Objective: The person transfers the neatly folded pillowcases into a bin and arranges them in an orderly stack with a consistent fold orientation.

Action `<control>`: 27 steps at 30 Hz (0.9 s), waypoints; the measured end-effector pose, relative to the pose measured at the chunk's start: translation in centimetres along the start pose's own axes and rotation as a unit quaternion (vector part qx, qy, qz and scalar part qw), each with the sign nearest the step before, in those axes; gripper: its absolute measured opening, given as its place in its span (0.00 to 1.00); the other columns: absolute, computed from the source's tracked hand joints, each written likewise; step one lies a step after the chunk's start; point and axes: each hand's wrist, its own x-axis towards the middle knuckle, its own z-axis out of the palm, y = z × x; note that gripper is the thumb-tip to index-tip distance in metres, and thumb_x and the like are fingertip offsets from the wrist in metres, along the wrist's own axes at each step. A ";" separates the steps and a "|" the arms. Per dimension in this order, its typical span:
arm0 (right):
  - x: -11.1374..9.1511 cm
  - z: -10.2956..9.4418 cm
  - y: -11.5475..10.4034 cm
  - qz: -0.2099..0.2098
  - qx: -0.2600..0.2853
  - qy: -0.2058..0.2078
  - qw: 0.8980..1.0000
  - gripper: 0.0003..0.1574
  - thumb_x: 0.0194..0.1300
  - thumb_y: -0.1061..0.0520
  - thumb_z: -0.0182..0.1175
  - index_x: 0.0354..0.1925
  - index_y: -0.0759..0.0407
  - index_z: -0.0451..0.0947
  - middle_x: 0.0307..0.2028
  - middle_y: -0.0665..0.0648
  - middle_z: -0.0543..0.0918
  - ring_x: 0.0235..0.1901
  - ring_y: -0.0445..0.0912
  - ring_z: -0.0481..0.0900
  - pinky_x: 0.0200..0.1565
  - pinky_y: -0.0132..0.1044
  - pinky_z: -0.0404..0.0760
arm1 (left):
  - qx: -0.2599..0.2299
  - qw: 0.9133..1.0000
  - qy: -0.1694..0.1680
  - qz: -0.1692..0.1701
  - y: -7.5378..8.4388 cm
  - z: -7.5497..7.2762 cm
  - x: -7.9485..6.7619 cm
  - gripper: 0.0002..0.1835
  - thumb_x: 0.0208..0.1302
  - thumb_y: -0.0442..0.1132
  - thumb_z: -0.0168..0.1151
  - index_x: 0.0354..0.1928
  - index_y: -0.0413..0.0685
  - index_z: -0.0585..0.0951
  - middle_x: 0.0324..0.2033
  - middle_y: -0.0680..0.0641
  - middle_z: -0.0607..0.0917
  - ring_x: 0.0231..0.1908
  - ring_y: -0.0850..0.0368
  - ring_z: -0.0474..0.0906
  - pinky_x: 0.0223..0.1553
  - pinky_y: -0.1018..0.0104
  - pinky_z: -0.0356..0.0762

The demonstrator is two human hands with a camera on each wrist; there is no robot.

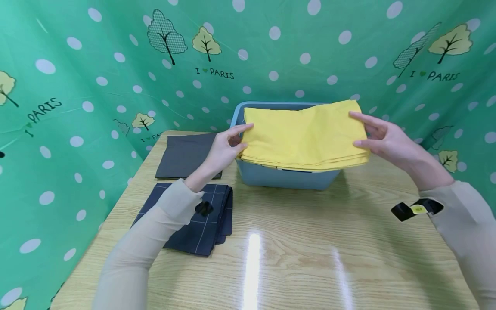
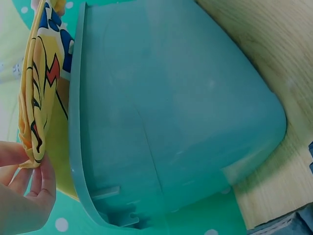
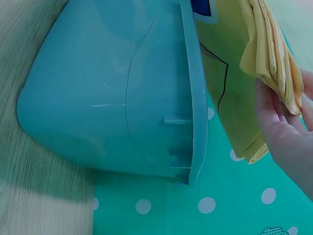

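A folded yellow garment (image 1: 306, 135), several layers thick, spans the space between my hands over the blue plastic bin (image 1: 286, 178). My left hand (image 1: 227, 148) pinches its left edge between thumb and fingers, while my right hand (image 1: 381, 135) pinches the right edge. From the left wrist view, the garment's underside (image 2: 51, 68) carries a coloured print with blue, red and black lines. In the right wrist view the layered edge (image 3: 274, 54) lies in the fingers, above the bin's rim (image 3: 198, 107). Most of the bin's inside is hidden under the cloth.
Left of the bin lies a folded dark grey cloth (image 1: 186, 153). Nearer, a folded navy checked cloth (image 1: 197, 232) sits partly under my left forearm. All stand on a wooden table (image 1: 302, 241), with a green dotted curtain (image 1: 271, 56) right behind the bin.
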 end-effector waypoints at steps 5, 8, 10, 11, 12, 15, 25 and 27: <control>0.7 -0.4 -0.3 0.014 -0.001 0.002 1.000 0.43 0.60 0.66 0.54 0.67 0.42 0.49 0.68 0.50 0.42 0.50 0.31 0.70 0.41 0.27 0.75 | 0.007 1.000 0.000 -0.015 0.0 -0.1 0.8 0.24 0.58 0.26 0.54 0.57 0.49 0.72 0.57 0.51 0.71 0.30 0.55 0.69 0.29 0.70 0.69; 1.0 -0.5 -0.4 0.022 -0.007 0.008 1.000 0.43 0.60 0.64 0.55 0.67 0.40 0.49 0.68 0.50 0.43 0.49 0.30 0.70 0.41 0.27 0.76 | 0.013 1.000 0.000 -0.018 -0.1 -0.1 1.3 0.24 0.58 0.27 0.54 0.57 0.49 0.72 0.56 0.51 0.71 0.30 0.55 0.68 0.28 0.69 0.68; 1.3 -0.6 -0.5 0.027 -0.013 0.012 0.999 0.43 0.60 0.64 0.55 0.67 0.40 0.49 0.68 0.50 0.42 0.49 0.29 0.70 0.41 0.27 0.76 | 0.018 1.000 0.001 -0.017 -0.2 -0.1 1.6 0.24 0.58 0.26 0.54 0.57 0.50 0.72 0.56 0.51 0.71 0.30 0.55 0.68 0.29 0.69 0.68; 1.4 -0.6 -0.5 0.029 -0.019 0.013 0.999 0.43 0.60 0.63 0.55 0.67 0.40 0.49 0.68 0.50 0.42 0.49 0.29 0.70 0.41 0.27 0.76 | 0.020 1.000 0.002 -0.017 -0.3 -0.1 1.7 0.25 0.57 0.26 0.54 0.57 0.50 0.72 0.56 0.51 0.71 0.30 0.55 0.68 0.29 0.69 0.68; 1.6 -0.6 -0.6 0.032 -0.028 0.016 0.999 0.43 0.60 0.62 0.55 0.66 0.39 0.49 0.68 0.50 0.42 0.49 0.29 0.69 0.41 0.27 0.76 | 0.022 1.000 0.002 -0.016 -0.3 -0.1 1.9 0.25 0.57 0.26 0.54 0.57 0.50 0.72 0.56 0.51 0.71 0.30 0.55 0.68 0.30 0.69 0.68; 2.0 -0.7 -0.6 0.037 -0.042 0.019 0.998 0.43 0.60 0.61 0.56 0.66 0.38 0.48 0.68 0.49 0.41 0.53 0.30 0.66 0.42 0.26 0.75 | 0.029 0.999 0.003 -0.021 -0.4 -0.1 2.3 0.25 0.57 0.26 0.54 0.57 0.52 0.72 0.56 0.52 0.72 0.30 0.55 0.68 0.29 0.69 0.68; 3.2 -1.2 -0.7 0.073 -0.083 0.031 0.993 0.43 0.59 0.55 0.57 0.66 0.34 0.48 0.68 0.45 0.40 0.64 0.44 0.51 0.42 0.22 0.73 | 0.039 0.998 0.004 -0.052 -0.7 -0.2 3.6 0.26 0.57 0.26 0.54 0.57 0.54 0.72 0.54 0.51 0.73 0.30 0.54 0.69 0.26 0.69 0.68; 3.4 -1.3 -0.7 0.082 -0.095 0.033 0.992 0.43 0.58 0.54 0.58 0.66 0.33 0.48 0.68 0.45 0.40 0.64 0.44 0.50 0.41 0.21 0.72 | 0.044 0.997 0.004 -0.057 -0.7 -0.2 3.7 0.26 0.57 0.26 0.54 0.57 0.55 0.72 0.53 0.50 0.73 0.30 0.54 0.69 0.26 0.69 0.67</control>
